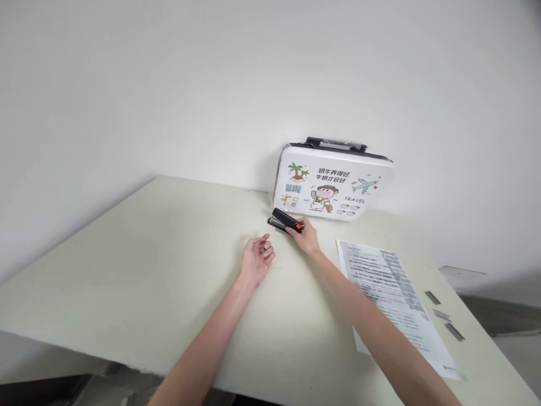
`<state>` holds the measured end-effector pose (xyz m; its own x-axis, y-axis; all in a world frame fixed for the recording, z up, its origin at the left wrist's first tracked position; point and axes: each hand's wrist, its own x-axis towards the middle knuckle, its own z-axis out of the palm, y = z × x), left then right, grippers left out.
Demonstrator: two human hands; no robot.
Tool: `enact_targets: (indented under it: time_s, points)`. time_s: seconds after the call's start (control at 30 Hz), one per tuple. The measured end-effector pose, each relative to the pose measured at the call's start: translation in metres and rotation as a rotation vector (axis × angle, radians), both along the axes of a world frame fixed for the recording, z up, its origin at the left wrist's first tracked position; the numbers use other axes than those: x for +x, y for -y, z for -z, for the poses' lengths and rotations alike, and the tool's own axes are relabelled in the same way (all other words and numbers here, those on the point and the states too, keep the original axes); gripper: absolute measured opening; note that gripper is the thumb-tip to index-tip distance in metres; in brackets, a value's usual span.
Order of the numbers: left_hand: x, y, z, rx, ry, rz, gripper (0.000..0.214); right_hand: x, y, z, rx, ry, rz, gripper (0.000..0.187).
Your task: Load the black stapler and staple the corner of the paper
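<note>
Two bare arms over a pale table

The right hand grips a black stapler near a white case. The left hand is apart from it, palm up, curled around a small gray strip.

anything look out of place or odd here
Nothing looks spilled. The one untidy spot is right of the paper: three staple strips lie loose on the table, at slightly different angles. The stapler, held in the right hand, shows nothing odd.
</note>
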<state>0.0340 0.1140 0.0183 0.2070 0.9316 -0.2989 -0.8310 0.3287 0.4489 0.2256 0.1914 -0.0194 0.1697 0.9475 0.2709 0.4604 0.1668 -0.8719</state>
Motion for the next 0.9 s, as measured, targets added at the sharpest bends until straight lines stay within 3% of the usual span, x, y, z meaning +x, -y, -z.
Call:
enact_targets:
  time_s: [0.13, 0.23, 0.33, 0.43, 0.53, 0.67, 0.8, 0.9]
  points:
    - [0.002, -0.001, 0.0, -0.023, -0.011, -0.002, 0.015, -0.003, -0.007, -0.006, 0.019, 0.036, -0.141, 0.038]
    - [0.004, -0.001, -0.001, -0.041, -0.027, -0.014, 0.019, 0.001, 0.007, -0.014, 0.046, 0.056, -0.154, 0.041]
    - [0.008, 0.001, -0.003, -0.041, -0.03, 0.004, 0.025, 0.0, 0.039, -0.023, 0.184, 0.111, -0.079, 0.041]
    - [0.014, 0.007, -0.004, -0.009, -0.024, 0.067, 0.031, -0.006, 0.081, -0.031, 0.303, 0.246, -0.162, 0.029]
    - [0.023, 0.016, -0.006, 0.027, -0.045, 0.155, 0.036, -0.015, 0.115, -0.034, 0.262, 0.341, -0.225, 0.028]
    - [0.036, 0.03, -0.01, 0.083, -0.119, 0.342, 0.038, -0.015, 0.141, -0.034, 0.174, 0.326, -0.196, 0.019]
    - [0.044, 0.04, -0.012, 0.174, -0.159, 0.511, 0.042, 0.021, 0.164, -0.042, 0.136, 0.276, -0.193, 0.018]
    - [0.046, 0.04, -0.011, 0.207, -0.213, 0.553, 0.04, 0.076, 0.187, -0.047, 0.118, 0.335, -0.04, 0.023]
